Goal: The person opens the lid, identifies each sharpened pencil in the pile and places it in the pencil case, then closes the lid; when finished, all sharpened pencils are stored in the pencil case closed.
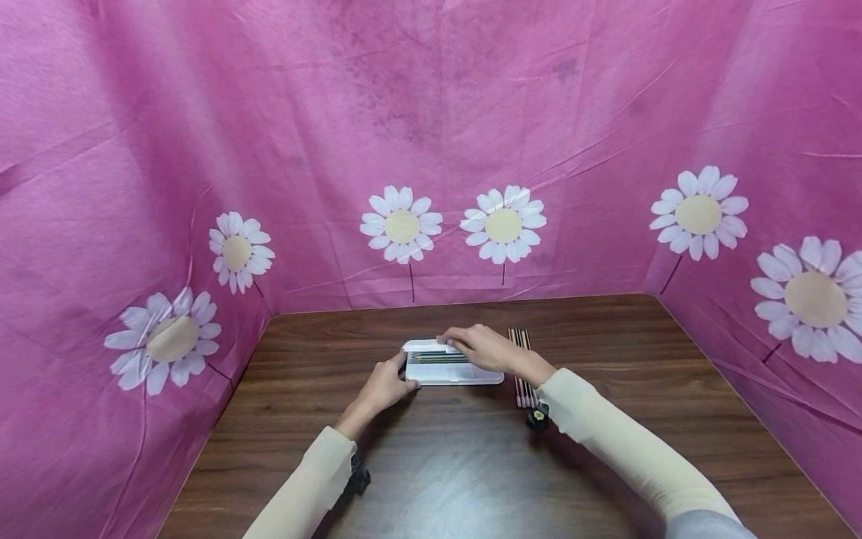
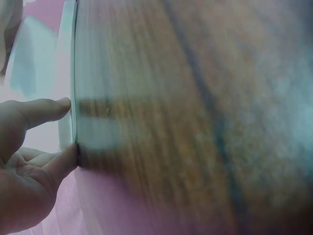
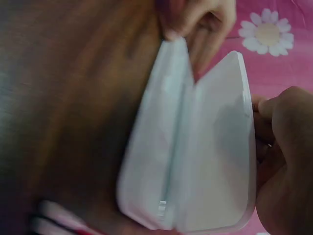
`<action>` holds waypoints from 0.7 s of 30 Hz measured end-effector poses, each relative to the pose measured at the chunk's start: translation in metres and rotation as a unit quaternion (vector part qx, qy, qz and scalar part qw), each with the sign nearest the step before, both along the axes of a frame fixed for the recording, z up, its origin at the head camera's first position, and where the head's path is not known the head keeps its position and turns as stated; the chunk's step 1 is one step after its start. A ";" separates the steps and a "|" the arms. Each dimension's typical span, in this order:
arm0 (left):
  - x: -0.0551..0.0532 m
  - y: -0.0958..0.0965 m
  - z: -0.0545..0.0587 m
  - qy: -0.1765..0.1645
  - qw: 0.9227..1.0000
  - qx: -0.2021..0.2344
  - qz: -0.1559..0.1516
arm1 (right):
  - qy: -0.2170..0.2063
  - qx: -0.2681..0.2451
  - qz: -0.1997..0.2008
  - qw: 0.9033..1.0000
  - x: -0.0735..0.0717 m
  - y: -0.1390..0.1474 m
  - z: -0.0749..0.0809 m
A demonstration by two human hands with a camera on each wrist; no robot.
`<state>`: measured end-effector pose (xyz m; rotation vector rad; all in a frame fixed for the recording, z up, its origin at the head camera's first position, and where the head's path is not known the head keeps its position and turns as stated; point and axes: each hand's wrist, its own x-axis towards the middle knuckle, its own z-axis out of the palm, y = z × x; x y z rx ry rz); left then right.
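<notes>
A white pencil case lies on the table with its lid raised at an angle from the base. Several dark pencils lie inside along the back. At the case's left end, my left hand grips the side between thumb and fingers; the left wrist view shows the case's thin edge under the fingertips. My right hand reaches over the case and holds the lid at its outer edge, with fingers partly hidden behind it in the right wrist view.
Several striped pencils lie side by side on the table to the right of the case, partly under the right wrist. The brown wooden table meets a pink cloth with daisies at its back and sides.
</notes>
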<state>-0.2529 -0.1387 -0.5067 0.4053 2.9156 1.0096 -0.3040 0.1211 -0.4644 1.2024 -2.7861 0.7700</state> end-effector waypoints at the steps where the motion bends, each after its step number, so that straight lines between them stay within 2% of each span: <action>1: 0.000 0.000 0.000 0.002 1.000 0.003 0.001 | -0.001 -0.001 0.006 1.000 0.004 0.001 -0.003; 6: 0.000 0.000 0.000 0.009 1.000 0.005 0.009 | 0.018 0.010 0.033 0.999 0.019 0.006 -0.017; 12: -0.002 0.000 -0.002 0.012 1.000 -0.003 0.011 | 0.063 0.071 0.081 0.992 0.033 0.009 -0.033; 16: -0.002 0.000 -0.004 0.008 1.000 -0.009 0.011 | 0.073 0.103 0.109 0.986 0.038 0.009 -0.039; 21: 0.000 -0.001 -0.005 0.012 1.000 -0.013 0.005 | 0.068 0.121 0.120 0.983 0.040 0.009 -0.044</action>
